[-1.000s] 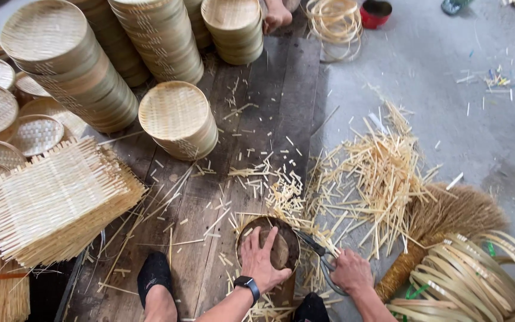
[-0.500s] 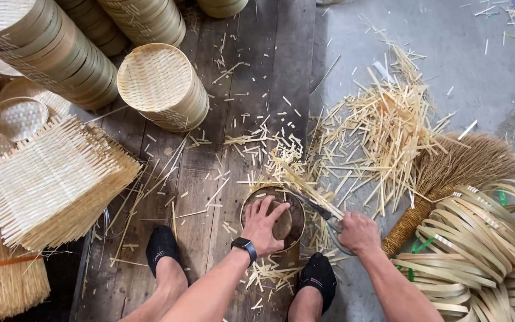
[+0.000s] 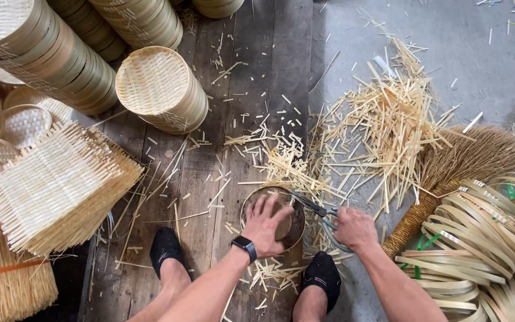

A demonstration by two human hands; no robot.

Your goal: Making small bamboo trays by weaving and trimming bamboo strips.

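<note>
My left hand (image 3: 265, 223), with a dark watch on the wrist, presses flat on a round dark mould (image 3: 293, 229) with a bamboo rim, on the wooden boards between my feet. My right hand (image 3: 354, 228) grips the handles of a pair of metal shears (image 3: 316, 207). The blades reach the mould's right edge, where woven bamboo strips (image 3: 281, 166) stick out past the rim. Cut bamboo ends lie scattered all around the mould.
Stacks of round bamboo steamer baskets (image 3: 161, 88) stand at the back left. A pile of square woven mats (image 3: 61, 185) lies on the left. A heap of cut strips (image 3: 382, 122), a straw broom (image 3: 460, 170) and coiled bamboo hoops (image 3: 487, 238) lie on the right.
The view has shifted slightly. My left hand stays on the mould and my right hand keeps the shears at its right edge.
</note>
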